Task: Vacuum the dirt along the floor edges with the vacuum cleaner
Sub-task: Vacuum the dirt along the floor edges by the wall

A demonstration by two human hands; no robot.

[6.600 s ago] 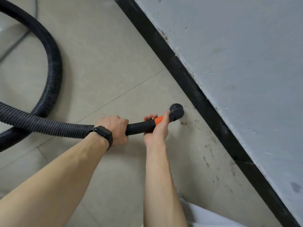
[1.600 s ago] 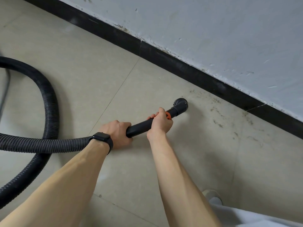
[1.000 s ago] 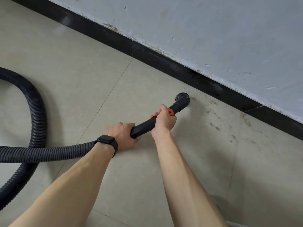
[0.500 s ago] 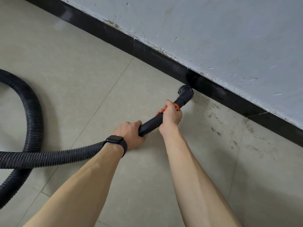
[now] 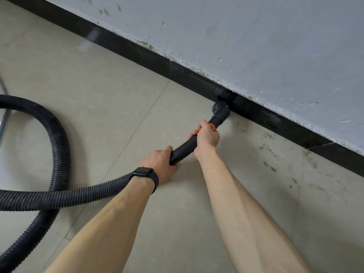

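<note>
A black vacuum wand (image 5: 184,148) with an orange ring ends in a round brush nozzle (image 5: 221,110). The nozzle touches the floor right against the black baseboard (image 5: 275,121). My right hand (image 5: 206,137) grips the wand at the orange ring. My left hand (image 5: 161,164), with a black watch on its wrist, grips the wand's rear end where the ribbed hose (image 5: 59,196) joins. Dark dirt specks (image 5: 269,166) lie on the tiles to the right of the nozzle, along the baseboard.
The ribbed hose loops (image 5: 59,138) across the beige tiles on the left. A grey scuffed wall (image 5: 256,46) rises above the baseboard. A thin grey cable (image 5: 3,119) shows at the left edge.
The nozzle has moved forward across the tile to the baseboard. Both hands went with it, keeping their grips, and the hose dragged along.
</note>
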